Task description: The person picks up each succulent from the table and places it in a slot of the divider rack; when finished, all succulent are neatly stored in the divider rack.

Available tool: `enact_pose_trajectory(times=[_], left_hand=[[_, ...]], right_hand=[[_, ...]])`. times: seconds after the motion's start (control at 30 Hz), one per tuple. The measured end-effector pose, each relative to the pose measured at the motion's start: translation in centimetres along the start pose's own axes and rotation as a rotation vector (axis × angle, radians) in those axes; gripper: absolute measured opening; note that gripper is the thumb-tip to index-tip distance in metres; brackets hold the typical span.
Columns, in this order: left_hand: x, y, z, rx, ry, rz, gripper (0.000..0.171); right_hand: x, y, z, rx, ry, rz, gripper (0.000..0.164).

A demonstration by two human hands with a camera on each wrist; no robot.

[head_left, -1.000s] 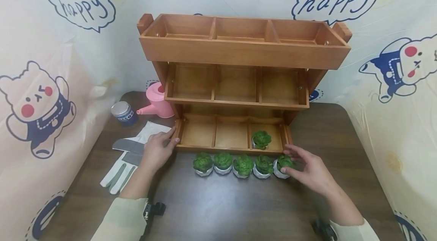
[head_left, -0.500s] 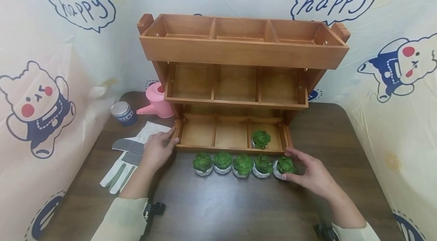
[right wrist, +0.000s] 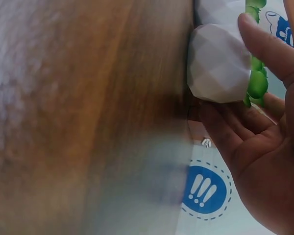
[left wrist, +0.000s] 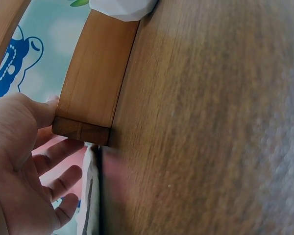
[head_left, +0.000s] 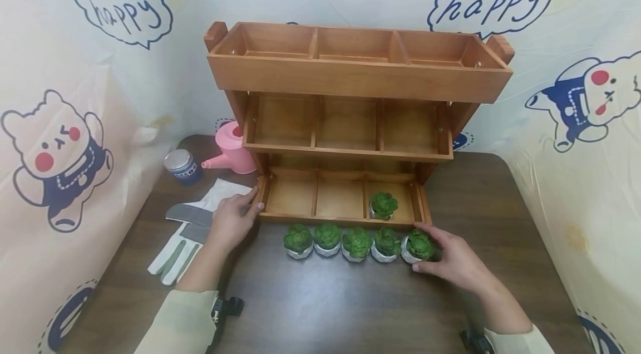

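Your right hand [head_left: 457, 256] spreads around the end plant [head_left: 419, 245], which stands on the table [head_left: 320, 309] at its nine o'clock; the grip isn't closed, and I can't tell if it touches the pot [right wrist: 218, 66]. Your left hand [head_left: 232, 223] rests, fingers relaxed, against the shelf [head_left: 360, 80]. Uneven pinching could tip that plant into the neighbouring plant [head_left: 386, 244] at nine o'clock; lifting too low could catch the tray edge [head_left: 340, 220] towards twelve. The pot looks smooth, white and faceted, the leaves [right wrist: 258, 83] bumpy, the shelf grained wood.
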State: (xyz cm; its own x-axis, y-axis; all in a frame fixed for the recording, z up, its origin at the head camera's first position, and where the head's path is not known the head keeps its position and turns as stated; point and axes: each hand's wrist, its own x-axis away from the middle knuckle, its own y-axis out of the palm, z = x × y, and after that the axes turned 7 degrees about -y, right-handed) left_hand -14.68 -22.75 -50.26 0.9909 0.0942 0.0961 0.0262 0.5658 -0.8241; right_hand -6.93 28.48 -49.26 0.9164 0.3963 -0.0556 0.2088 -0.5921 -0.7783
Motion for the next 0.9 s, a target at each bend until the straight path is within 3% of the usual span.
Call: enact_pose_trajectory(times=[0.33,0.9], left_hand=[[-0.1,0.1,-0.2,0.005,0.005,0.010,0.057],[-0.2,0.2,-0.2,0.007,-0.004,-0.001,0.057]], right_hand=[[-0.1,0.0,-0.1,0.048,-0.033,0.010,0.079],[-0.4,-1.3,-1.1,0.019,-0.038,0.022,0.082]])
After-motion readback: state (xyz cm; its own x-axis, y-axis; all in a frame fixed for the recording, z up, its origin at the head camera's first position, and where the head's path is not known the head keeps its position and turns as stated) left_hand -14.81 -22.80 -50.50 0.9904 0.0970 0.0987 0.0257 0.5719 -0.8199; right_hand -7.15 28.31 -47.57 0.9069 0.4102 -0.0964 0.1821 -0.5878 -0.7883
